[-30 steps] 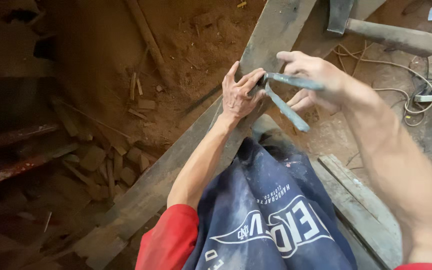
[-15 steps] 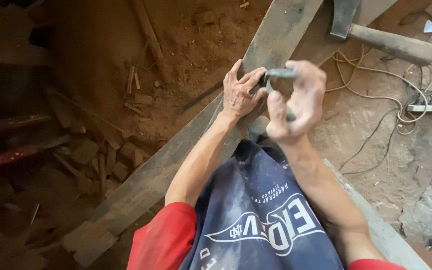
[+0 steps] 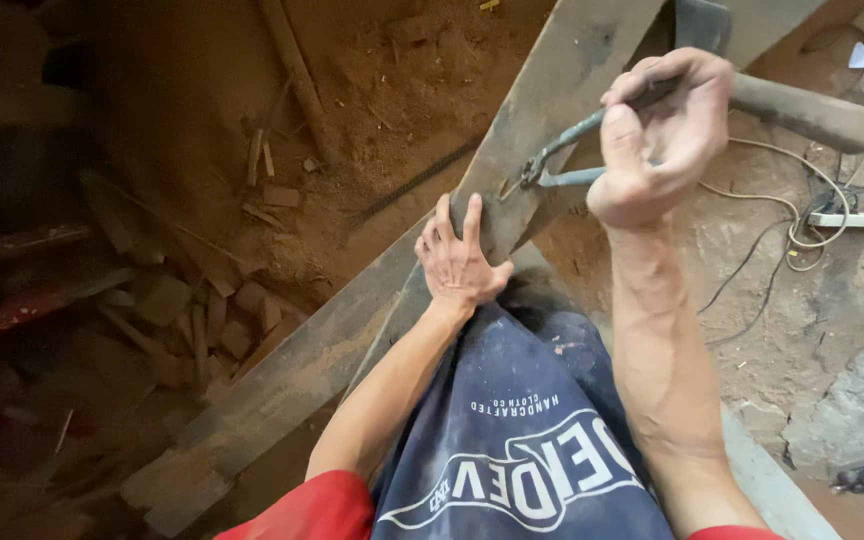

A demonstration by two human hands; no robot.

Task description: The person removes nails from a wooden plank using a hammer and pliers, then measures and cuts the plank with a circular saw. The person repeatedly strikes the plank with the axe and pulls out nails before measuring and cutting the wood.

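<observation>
Pliers [image 3: 552, 165] clasped firmly in right hand [image 3: 662, 140], nose touching plank [image 3: 552, 90]. Left hand [image 3: 460, 255] pressed flat on plank. Gripped bit hidden.

Bare reddish dirt floor [image 3: 392, 90], strewn with wood offcuts [image 3: 202, 310] at left. Long grey plank [image 3: 302, 370] running diagonally across it. At right, tangled cable [image 3: 772, 240] and white power strip [image 3: 850, 219], grey rock [image 3: 852, 415] near.

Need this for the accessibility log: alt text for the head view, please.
Right hand grips blue-handled pliers whose tip meets a long wooden plank; left hand presses flat on the plank. Wood scraps and a white power strip lie on the dirt floor.
</observation>
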